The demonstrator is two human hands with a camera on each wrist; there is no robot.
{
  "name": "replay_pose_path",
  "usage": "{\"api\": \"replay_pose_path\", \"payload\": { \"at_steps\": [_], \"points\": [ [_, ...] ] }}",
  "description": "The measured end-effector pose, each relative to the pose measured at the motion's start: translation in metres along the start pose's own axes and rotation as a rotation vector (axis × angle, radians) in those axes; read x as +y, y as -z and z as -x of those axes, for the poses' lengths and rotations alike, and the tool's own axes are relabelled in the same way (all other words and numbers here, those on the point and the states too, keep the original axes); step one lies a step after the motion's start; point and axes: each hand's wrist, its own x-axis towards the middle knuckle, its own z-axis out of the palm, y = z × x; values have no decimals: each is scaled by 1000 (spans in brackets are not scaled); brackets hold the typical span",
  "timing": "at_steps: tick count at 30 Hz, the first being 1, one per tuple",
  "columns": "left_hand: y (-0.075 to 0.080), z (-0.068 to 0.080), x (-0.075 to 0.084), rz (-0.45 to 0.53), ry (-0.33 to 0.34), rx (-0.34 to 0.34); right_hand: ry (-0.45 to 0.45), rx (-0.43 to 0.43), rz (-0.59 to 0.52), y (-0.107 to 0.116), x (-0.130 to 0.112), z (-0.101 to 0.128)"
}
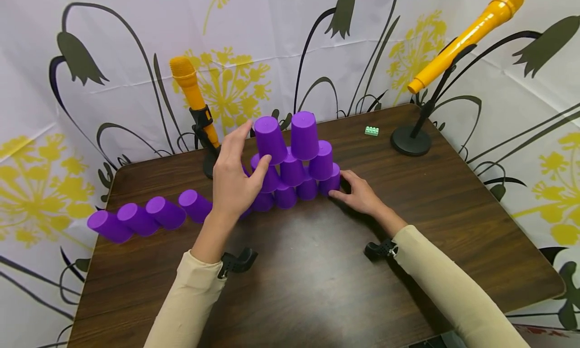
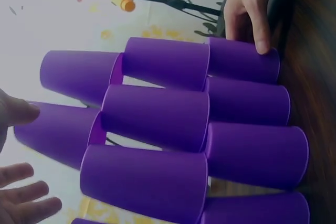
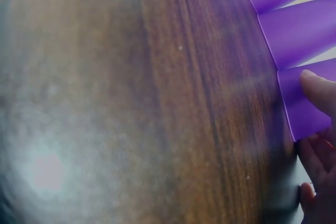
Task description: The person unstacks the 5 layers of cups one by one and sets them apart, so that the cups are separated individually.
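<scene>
A pyramid of upturned purple cups (image 1: 292, 171) stands mid-table, with two cups on top. My left hand (image 1: 244, 154) is raised at its left side with fingers spread. Its thumb touches a second-tier cup (image 1: 268, 177), and its fingers reach beside the tilted top-left cup (image 1: 270, 139). In the left wrist view the thumb (image 2: 18, 111) lies against a cup (image 2: 58, 129) and the other fingers (image 2: 26, 203) stay clear. My right hand (image 1: 346, 187) holds the bottom-right cup (image 1: 332, 182) between thumb and fingers. The right wrist view shows that thumb (image 3: 320, 90) on the cup (image 3: 299, 108).
Several purple cups (image 1: 149, 216) lie on their sides in a row at the table's left. Two yellow microphones on stands rise at the back left (image 1: 195, 98) and back right (image 1: 466, 36). A small green brick (image 1: 371, 131) lies near the round stand base (image 1: 411, 140).
</scene>
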Motion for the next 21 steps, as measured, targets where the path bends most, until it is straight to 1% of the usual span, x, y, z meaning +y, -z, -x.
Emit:
{"api": "replay_pose_path", "payload": {
  "at_steps": [4, 10, 12, 15, 21],
  "points": [
    [-9, -4, -2, 14, 19, -13, -1, 5, 2, 0, 1, 0],
    [-18, -3, -4, 60, 80, 25, 0, 11, 4, -1, 0, -2],
    [-20, -3, -4, 78, 90, 34, -8, 9, 6, -1, 0, -2],
    [-24, -2, -4, 101, 89, 40, -11, 10, 12, -1, 1, -2],
    [-27, -1, -6, 83, 78, 52, -3, 17, 5, 0, 2, 0]
  ]
}}
